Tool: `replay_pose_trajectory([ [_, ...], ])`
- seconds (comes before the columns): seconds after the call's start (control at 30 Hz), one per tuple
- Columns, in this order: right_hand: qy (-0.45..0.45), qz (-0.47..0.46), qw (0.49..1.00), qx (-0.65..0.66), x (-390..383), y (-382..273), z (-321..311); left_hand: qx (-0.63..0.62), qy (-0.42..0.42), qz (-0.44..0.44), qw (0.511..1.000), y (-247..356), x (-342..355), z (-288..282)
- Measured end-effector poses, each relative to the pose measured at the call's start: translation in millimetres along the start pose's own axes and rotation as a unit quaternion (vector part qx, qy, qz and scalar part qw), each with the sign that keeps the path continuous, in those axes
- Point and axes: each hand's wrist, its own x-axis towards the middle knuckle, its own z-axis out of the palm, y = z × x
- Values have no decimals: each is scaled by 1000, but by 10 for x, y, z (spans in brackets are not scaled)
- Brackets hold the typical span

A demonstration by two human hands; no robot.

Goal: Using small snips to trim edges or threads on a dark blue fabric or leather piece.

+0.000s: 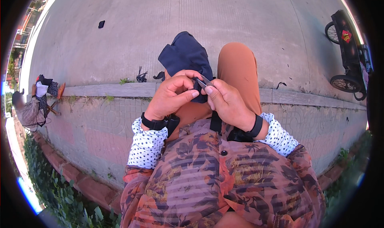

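Dark navy cloth (185, 54) is draped over my left knee and hangs down between my legs. My left hand (174, 93) pinches a dark edge of this cloth between thumb and fingers. From the other side, my right hand (229, 100) grips small metal snips (207, 81), their pointed blades apart and close to the pinched edge. Both hands meet above my lap, nearly touching. My fingers partly hide the snips' handles and the bit of cloth at the blades.
A stone curb (120, 91) crosses under my legs, with dark scraps (141, 75) beside it. A small black object (101, 24) lies on the concrete road. Another person (32, 110) sits at far left. A black cart (347, 48) stands at right; green plants (60, 192) grow at lower left.
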Motion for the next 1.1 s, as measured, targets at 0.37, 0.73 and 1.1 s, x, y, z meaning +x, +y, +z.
replay_pose_trajectory([
  [0.37, 79, 24, 994, 67, 103, -160, -252, 2, 3, -24, 1000, 19, -29, -18],
  [0.73, -8, 85, 996, 19, 147, -131, -169, 45, 1, 31, 998, -20, -7, -23],
  [1.1, 3, 63, 996, 67, 153, -121, -204, 69, -7, 9, 998, 28, 18, -12],
])
